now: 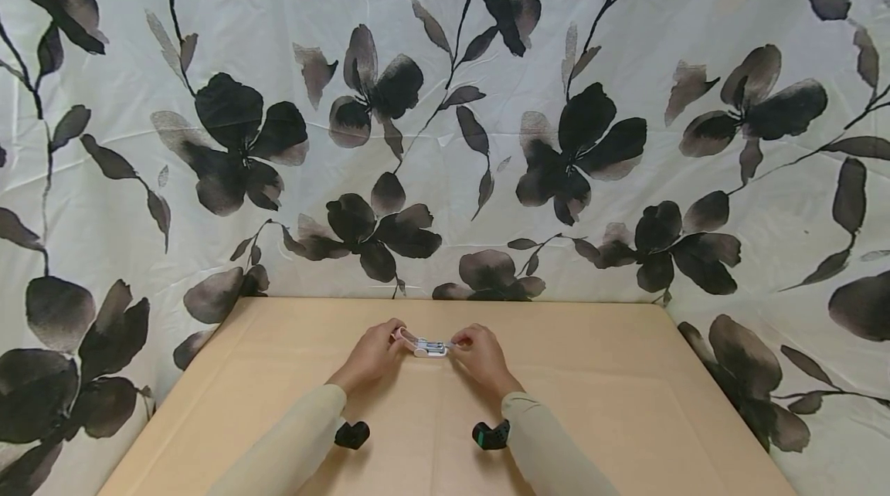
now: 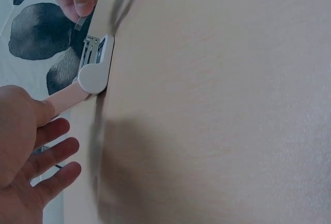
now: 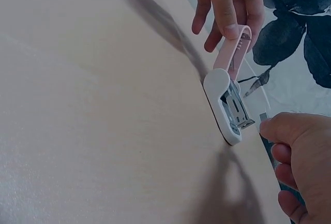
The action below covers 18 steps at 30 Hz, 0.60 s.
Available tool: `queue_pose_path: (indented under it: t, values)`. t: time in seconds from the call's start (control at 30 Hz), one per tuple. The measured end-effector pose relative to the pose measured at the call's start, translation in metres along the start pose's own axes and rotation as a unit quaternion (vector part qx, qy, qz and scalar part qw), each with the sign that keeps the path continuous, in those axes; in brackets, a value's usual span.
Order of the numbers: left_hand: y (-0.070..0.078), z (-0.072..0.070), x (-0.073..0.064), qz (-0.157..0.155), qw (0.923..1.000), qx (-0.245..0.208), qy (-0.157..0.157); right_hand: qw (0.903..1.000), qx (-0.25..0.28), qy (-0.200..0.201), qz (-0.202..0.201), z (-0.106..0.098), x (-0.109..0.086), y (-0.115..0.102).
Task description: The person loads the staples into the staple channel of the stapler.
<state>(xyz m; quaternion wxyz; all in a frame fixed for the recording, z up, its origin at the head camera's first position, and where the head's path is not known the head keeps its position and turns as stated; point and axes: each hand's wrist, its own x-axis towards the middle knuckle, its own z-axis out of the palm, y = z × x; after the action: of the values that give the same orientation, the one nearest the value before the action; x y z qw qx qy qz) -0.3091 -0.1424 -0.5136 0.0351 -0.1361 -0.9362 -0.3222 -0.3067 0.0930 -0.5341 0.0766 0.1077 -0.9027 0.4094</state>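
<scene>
A small stapler with a white base and a pink top arm is spread open on the table. Its metal staple channel lies exposed in the right wrist view. My left hand pinches the pink arm between thumb and finger, the other fingers loosely spread. Just beyond the base's far end, my right hand pinches a short grey strip of staples with thumb and forefinger. In the right wrist view, this strip is close to the channel's end but apart from it.
The light wood-coloured table spreads around both hands. Behind its back edge hangs a white cloth with dark flower prints. Dark wrist devices sit at both sleeve cuffs.
</scene>
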Motion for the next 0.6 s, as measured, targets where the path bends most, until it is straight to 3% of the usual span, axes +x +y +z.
queue_pose_path:
  t: [0.6]
  values:
    - [-0.0004,-0.0003,0.0000,-0.003,1.0000,0.007,-0.005,1.0000,0.008,-0.001,0.004,0.0018,0.0007,-0.0068]
